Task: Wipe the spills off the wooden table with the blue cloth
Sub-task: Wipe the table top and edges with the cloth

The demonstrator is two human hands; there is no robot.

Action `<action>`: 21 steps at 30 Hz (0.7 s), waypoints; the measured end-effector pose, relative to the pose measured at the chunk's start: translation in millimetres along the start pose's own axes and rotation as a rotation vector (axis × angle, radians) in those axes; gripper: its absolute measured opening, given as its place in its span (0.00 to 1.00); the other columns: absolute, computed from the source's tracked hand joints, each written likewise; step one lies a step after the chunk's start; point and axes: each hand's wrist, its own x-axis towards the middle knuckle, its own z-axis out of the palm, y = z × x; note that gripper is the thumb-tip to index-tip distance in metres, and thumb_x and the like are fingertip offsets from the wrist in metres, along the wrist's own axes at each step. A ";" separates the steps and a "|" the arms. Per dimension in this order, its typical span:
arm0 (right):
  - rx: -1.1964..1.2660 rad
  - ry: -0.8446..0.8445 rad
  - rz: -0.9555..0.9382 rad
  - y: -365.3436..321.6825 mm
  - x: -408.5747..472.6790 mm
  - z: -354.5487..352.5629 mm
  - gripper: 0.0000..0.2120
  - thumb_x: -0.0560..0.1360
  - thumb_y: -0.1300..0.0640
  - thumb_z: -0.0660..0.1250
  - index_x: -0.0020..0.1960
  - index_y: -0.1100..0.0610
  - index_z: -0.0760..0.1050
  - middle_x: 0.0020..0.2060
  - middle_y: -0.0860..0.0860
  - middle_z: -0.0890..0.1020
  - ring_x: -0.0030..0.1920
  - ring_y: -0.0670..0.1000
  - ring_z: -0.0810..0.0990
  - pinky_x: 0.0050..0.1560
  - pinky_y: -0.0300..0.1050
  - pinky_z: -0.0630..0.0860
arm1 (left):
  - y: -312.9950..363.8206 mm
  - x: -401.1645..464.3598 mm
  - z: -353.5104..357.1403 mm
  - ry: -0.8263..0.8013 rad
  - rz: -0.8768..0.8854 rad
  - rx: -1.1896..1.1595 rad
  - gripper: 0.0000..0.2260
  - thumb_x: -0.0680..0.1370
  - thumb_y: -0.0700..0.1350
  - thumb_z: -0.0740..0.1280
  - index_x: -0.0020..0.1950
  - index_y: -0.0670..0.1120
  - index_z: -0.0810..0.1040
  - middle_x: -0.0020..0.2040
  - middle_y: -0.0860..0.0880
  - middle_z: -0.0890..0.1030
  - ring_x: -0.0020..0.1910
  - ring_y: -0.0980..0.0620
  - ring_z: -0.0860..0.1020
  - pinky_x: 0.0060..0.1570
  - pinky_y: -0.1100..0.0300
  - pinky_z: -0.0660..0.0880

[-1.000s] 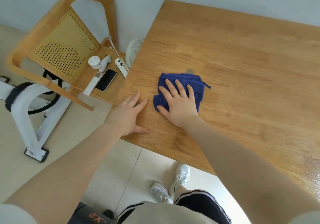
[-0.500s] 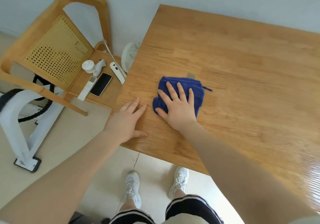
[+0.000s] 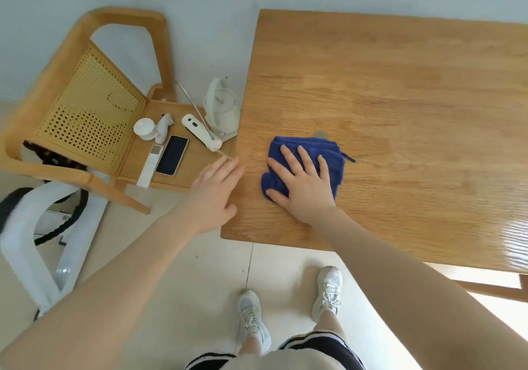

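Observation:
The blue cloth (image 3: 333,157) lies bunched on the wooden table (image 3: 400,89) near its left edge. My right hand (image 3: 303,182) presses flat on the cloth with fingers spread. A small grey wet spot (image 3: 321,134) shows on the wood just beyond the cloth's far edge. My left hand (image 3: 213,191) rests palm down, fingers together, on the table's left front corner and holds nothing.
Left of the table stands a wooden chair with a cane back (image 3: 85,107). On its seat lie a phone (image 3: 172,155), a white remote (image 3: 149,166), a white wand-like device (image 3: 201,132) and a small white fan (image 3: 221,107). A white frame (image 3: 43,244) stands on the floor.
My right hand and the cloth stay in about the same spot on the table. My left hand has shifted slightly toward the table's left edge. The camera has pulled back, showing more floor.

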 end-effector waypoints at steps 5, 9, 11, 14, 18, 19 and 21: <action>0.142 0.070 0.248 -62.5 34.5 3.4 0.31 0.76 0.39 0.54 0.75 0.45 0.48 0.77 0.49 0.45 0.75 0.57 0.40 0.69 0.64 0.36 | -41.1 -9.4 -7.2 0.107 -0.080 -0.057 0.29 0.76 0.37 0.61 0.75 0.45 0.56 0.76 0.48 0.59 0.76 0.46 0.49 0.75 0.50 0.46; 0.021 0.080 0.017 -111.8 -3.0 26.5 0.29 0.76 0.40 0.55 0.74 0.48 0.57 0.76 0.51 0.54 0.76 0.57 0.49 0.70 0.65 0.40 | -65.3 -11.9 -8.6 0.091 -0.142 -0.126 0.28 0.76 0.36 0.61 0.75 0.44 0.57 0.75 0.46 0.61 0.76 0.46 0.51 0.74 0.51 0.50; -0.030 0.057 -0.066 -115.0 -14.5 31.9 0.27 0.75 0.39 0.52 0.71 0.48 0.62 0.74 0.51 0.62 0.74 0.57 0.56 0.70 0.65 0.46 | -67.9 -11.4 -6.5 0.083 -0.120 -0.154 0.28 0.76 0.36 0.61 0.75 0.44 0.57 0.75 0.46 0.61 0.76 0.46 0.51 0.74 0.51 0.51; -0.035 0.035 -0.140 -97.9 -4.3 24.9 0.29 0.74 0.37 0.51 0.72 0.47 0.62 0.74 0.49 0.62 0.74 0.56 0.57 0.70 0.63 0.47 | -63.4 -7.0 -3.9 0.091 -0.083 -0.174 0.28 0.76 0.36 0.61 0.75 0.43 0.58 0.74 0.45 0.61 0.76 0.45 0.52 0.74 0.51 0.52; 0.003 0.042 0.048 -77.2 22.5 12.9 0.30 0.76 0.37 0.53 0.75 0.45 0.51 0.76 0.48 0.50 0.76 0.54 0.47 0.71 0.61 0.38 | -51.3 -1.5 5.6 0.105 -0.071 -0.193 0.28 0.77 0.38 0.62 0.75 0.43 0.56 0.75 0.45 0.59 0.76 0.46 0.53 0.73 0.53 0.52; 0.013 0.063 0.085 -75.8 22.0 14.4 0.31 0.76 0.37 0.53 0.75 0.46 0.51 0.76 0.48 0.50 0.76 0.55 0.46 0.71 0.62 0.38 | -47.0 -0.7 8.1 0.114 -0.069 -0.221 0.29 0.77 0.38 0.63 0.75 0.43 0.56 0.75 0.45 0.59 0.75 0.47 0.53 0.73 0.54 0.52; -0.015 0.108 0.086 -76.0 0.8 22.3 0.31 0.75 0.36 0.53 0.74 0.47 0.56 0.76 0.50 0.56 0.75 0.57 0.52 0.71 0.64 0.42 | -37.1 0.3 10.3 0.100 -0.044 -0.278 0.31 0.76 0.40 0.65 0.75 0.44 0.56 0.76 0.46 0.56 0.75 0.48 0.53 0.73 0.54 0.52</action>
